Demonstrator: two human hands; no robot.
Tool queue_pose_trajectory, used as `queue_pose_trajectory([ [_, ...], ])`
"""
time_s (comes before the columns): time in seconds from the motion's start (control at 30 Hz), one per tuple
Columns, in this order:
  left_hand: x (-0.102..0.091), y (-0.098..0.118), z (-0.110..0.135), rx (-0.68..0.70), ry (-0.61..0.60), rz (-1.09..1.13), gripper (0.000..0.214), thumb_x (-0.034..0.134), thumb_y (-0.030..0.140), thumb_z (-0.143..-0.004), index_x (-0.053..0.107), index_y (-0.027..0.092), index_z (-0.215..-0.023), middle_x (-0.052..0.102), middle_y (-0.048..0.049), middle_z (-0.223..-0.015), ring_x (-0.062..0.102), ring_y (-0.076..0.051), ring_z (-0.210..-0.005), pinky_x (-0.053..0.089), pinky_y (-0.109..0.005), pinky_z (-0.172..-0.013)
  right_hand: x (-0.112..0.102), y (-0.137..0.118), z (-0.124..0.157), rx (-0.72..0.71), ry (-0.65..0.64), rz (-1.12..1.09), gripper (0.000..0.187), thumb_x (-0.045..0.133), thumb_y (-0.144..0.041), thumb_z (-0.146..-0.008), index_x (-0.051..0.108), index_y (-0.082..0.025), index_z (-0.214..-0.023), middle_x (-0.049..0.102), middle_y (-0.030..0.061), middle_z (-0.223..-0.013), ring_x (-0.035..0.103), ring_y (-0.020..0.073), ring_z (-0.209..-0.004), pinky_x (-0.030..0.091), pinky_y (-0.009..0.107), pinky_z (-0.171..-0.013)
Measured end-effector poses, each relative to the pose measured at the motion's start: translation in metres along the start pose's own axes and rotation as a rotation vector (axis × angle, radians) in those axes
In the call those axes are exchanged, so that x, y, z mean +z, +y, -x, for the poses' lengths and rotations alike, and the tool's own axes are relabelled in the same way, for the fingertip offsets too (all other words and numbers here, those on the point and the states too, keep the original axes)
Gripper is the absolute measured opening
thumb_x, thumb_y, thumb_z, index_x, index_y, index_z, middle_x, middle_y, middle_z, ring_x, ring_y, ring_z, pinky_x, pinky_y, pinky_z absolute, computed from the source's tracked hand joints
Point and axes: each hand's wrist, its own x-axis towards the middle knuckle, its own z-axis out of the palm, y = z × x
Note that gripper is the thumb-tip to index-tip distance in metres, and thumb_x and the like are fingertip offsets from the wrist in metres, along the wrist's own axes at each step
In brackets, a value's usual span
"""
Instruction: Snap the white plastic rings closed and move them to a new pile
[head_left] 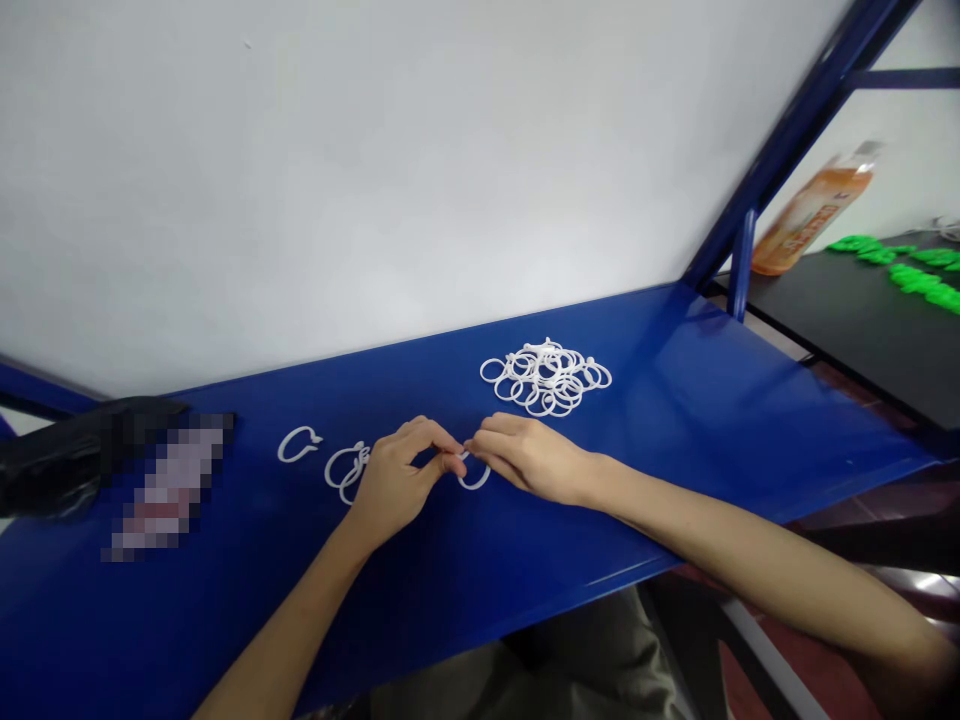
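A white plastic ring sits between my two hands over the blue shelf. The fingertips of my left hand pinch it at its upper left. From the other side, the fingers of my right hand close on its upper edge, so the join there is hidden. Left of my left hand lies an open white ring, its ends apart. More white rings lie closer in, partly covered by that hand. Beyond my right hand is a heap of white rings, several of them overlapping.
The blue metal shelf runs along a white wall, with its front edge near my body. A black plastic bag lies at the left. On a dark table to the right stand an orange drink bottle and green pieces.
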Motion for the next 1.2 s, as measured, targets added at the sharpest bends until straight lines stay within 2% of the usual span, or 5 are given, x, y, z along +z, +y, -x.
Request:
queue_pose_trajectory([
  [0.27, -0.017, -0.013, -0.005, -0.117, -0.089, -0.389, 0.021, 0.058, 0.041, -0.092, 0.069, 0.025, -0.100, 0.072, -0.0035, -0.096, 0.064, -0.024, -0.095, 0.050, -0.042, -0.091, -0.014, 0.008, -0.009, 0.166, 0.160, 0.350, 0.033, 0.038, -0.027, -0.107, 0.067, -0.012, -0.109, 0.065, 0.0104, -0.092, 0.057, 0.0182, -0.082, 0.046, 0.028, -0.070],
  [0.4, -0.047, -0.034, -0.001, -0.246, -0.193, -0.682, 0.034, 0.048, 0.023, -0.086, 0.066, 0.020, -0.114, 0.068, -0.0094, -0.116, 0.059, -0.030, -0.109, 0.046, -0.048, -0.097, -0.053, 0.030, 0.002, 0.572, 0.322, 0.626, 0.029, 0.043, -0.023, -0.102, 0.070, -0.013, -0.102, 0.066, 0.0141, -0.099, 0.059, 0.0225, -0.090, 0.045, 0.031, -0.070],
  [0.6, -0.075, -0.057, 0.009, -0.369, -0.323, -0.752, 0.050, 0.049, 0.030, -0.081, 0.061, 0.024, -0.129, 0.068, -0.0098, -0.117, 0.063, -0.031, -0.104, 0.045, -0.047, -0.091, -0.089, 0.072, 0.029, 1.052, 0.147, 0.627, 0.027, 0.051, -0.018, -0.092, 0.069, -0.013, -0.112, 0.070, 0.0156, -0.102, 0.064, 0.0234, -0.084, 0.047, 0.033, -0.071],
  [0.93, -0.076, -0.063, 0.005, -0.428, -0.298, -0.552, 0.040, 0.048, 0.044, -0.088, 0.066, 0.023, -0.117, 0.070, -0.0062, -0.096, 0.066, -0.025, -0.090, 0.048, -0.036, -0.075, -0.082, 0.088, 0.032, 1.110, 0.089, 0.574, 0.026, 0.051, -0.026, -0.091, 0.073, -0.018, -0.101, 0.073, 0.0139, -0.101, 0.068, 0.0260, -0.088, 0.048, 0.033, -0.072],
  [1.2, -0.054, -0.056, 0.000, -0.345, -0.256, -0.516, 0.034, 0.044, 0.048, -0.095, 0.068, 0.024, -0.102, 0.070, -0.0056, -0.103, 0.064, -0.025, -0.097, 0.047, -0.038, -0.088, -0.084, 0.085, 0.030, 1.174, 0.079, 0.559, 0.029, 0.047, -0.027, -0.093, 0.072, -0.020, -0.106, 0.074, 0.0139, -0.103, 0.070, 0.0281, -0.092, 0.050, 0.036, -0.077],
])
